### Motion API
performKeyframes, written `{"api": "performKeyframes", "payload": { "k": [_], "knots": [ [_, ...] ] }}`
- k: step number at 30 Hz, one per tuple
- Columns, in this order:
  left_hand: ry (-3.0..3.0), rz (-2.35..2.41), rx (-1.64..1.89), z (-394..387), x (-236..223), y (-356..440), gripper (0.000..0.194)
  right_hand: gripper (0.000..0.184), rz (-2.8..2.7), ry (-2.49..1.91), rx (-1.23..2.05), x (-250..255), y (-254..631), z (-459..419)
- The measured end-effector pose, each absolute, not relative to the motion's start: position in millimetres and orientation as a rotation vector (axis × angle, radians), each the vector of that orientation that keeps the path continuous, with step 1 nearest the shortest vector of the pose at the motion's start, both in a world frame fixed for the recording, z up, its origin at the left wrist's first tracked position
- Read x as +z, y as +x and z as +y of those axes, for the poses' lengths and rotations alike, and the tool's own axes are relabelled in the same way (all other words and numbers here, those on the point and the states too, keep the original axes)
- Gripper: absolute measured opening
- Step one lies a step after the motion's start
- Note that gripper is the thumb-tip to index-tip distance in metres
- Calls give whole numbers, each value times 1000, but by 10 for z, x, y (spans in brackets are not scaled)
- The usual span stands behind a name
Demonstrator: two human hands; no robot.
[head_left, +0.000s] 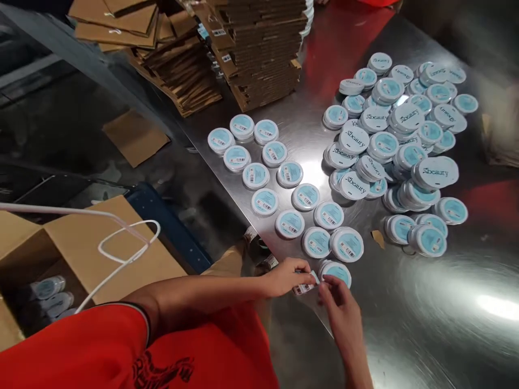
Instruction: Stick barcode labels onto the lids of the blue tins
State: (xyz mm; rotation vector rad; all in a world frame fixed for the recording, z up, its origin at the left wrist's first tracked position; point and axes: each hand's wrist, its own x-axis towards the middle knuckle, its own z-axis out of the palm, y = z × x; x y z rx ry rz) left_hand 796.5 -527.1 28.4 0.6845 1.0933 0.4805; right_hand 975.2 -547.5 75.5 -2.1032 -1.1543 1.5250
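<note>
At the table's near edge my left hand (pixel 287 277) is closed on a small strip of barcode labels (pixel 305 288), which sticks out below its fingers. My right hand (pixel 341 303) meets the strip's right end, thumb and fingertips pinched together; what sits between them is too small to make out. Just behind the fingers lies a round white tub with a pale blue label (pixel 337 272), partly covered by my right hand. Similar tubs, such as this one (pixel 346 244), run in two rough rows toward the upper left, barcode stickers facing up.
A large heap of tubs (pixel 385 146), some printed "beauty", covers the table's right side. Stacked flattened cardboard (pixel 263 54) stands at the far end. An open carton (pixel 117 237) holding tubs is at lower left. A brown scrap (pixel 378 239) lies on the metal table (pixel 446 313).
</note>
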Motion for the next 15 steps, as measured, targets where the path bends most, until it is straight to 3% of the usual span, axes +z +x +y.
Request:
{"api": "performKeyframes", "payload": {
  "k": [8,12,15],
  "knots": [
    [700,1033,425,-5198,483,7634,69,51,-1139,-2077,1452,742,9370,-5478],
    [712,1140,445,-5104,435,7635,18,52,-1122,-2119,1430,774,9223,-5476],
    [691,1219,416,-5061,343,7647,12,50,-1138,-2154,1383,769,9132,-5474]
  ]
}}
